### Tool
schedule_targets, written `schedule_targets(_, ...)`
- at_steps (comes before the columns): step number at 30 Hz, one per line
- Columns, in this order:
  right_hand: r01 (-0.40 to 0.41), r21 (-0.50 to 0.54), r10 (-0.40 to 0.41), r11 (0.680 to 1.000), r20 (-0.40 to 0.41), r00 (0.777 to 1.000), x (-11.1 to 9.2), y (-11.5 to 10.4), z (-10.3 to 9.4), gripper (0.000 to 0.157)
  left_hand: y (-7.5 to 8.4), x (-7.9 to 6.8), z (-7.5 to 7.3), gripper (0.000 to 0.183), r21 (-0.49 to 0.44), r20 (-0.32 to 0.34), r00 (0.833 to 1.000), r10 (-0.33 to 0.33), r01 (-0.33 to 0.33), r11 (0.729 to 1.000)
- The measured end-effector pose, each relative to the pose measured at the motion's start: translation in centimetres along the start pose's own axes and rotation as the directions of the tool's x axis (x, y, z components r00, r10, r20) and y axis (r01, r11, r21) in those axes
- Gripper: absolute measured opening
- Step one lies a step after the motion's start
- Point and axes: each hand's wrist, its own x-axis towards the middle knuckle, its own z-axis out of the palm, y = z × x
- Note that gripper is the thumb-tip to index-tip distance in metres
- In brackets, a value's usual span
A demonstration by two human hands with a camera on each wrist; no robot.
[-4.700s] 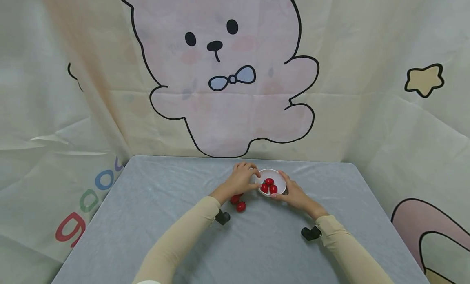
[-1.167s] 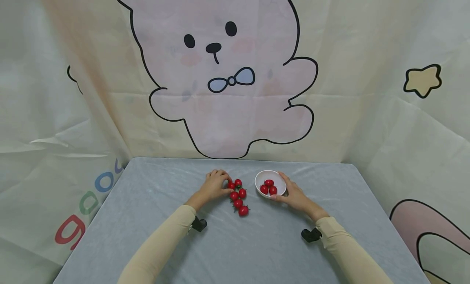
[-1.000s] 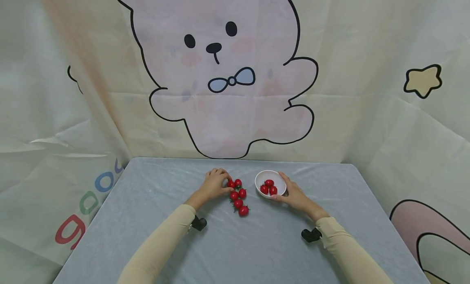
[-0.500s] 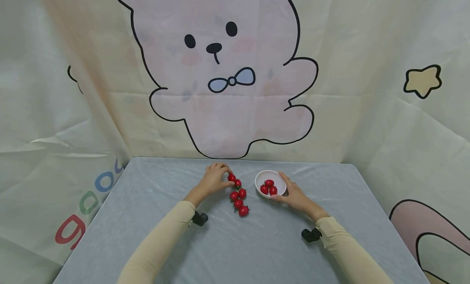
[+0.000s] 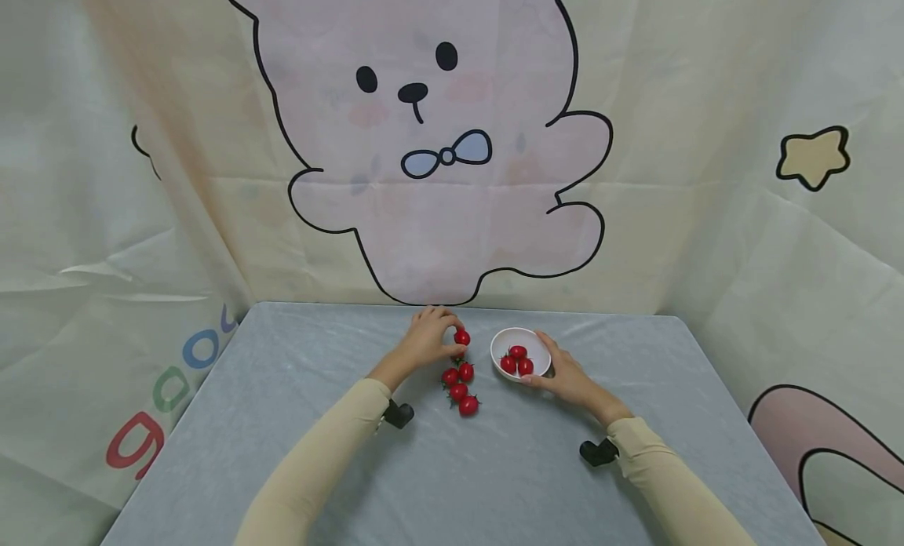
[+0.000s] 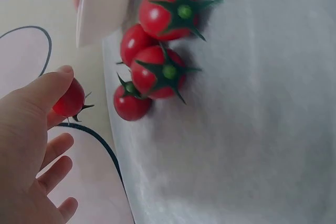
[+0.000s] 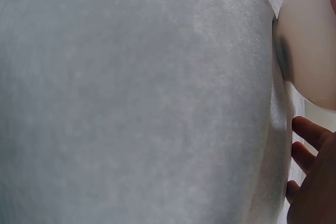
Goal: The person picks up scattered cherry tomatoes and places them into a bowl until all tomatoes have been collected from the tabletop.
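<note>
My left hand [image 5: 422, 340] pinches a small red cherry tomato [image 5: 462, 337] between thumb and fingers, raised off the table. In the left wrist view that tomato [image 6: 70, 99] has its green stem end facing right, and the other fingers hang loosely. Just below the hand, several more cherry tomatoes [image 5: 458, 392] lie in a cluster, one partly hidden by the thumb. To their right stands a white bowl [image 5: 501, 345] with 3 cherry tomatoes [image 5: 526, 365] inside. My right hand [image 5: 575, 380] holds the bowl at its right side, thumb at the near rim.
A pale blue-grey cloth covers the table [image 5: 494, 483]. Behind it hangs a curtain [image 5: 452, 216] printed with a cartoon bear, close to the table's far edge. Side curtains stand left and right. A black wrist mount [image 5: 399, 414] sits on the left forearm, another [image 5: 599, 452] on the right.
My left hand has left the bowl and gone left to the tomato cluster. It has picked up the far-left tomato and is carrying it up and rightward. The right hand stays at the bowl.
</note>
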Motion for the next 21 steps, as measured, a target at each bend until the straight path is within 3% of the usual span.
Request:
schedule_targets(6, -0.012, 0.013, 0.012, 1.000, 0.005, 1.000, -0.1, 0.0, 0.0, 0.108, 1.3, 0.8, -0.2, 0.034, -0.010, -0.009, 0.999, 0.045, -0.045, 0.999)
schedule_targets(21, -0.053, 0.011, 0.053, 0.999, 0.023, 0.998, 0.0, 0.0, 0.0, 0.108, 4.4, 2.9, -0.1, 0.036, 0.093, 0.031, 0.996, 0.083, -0.085, 0.992)
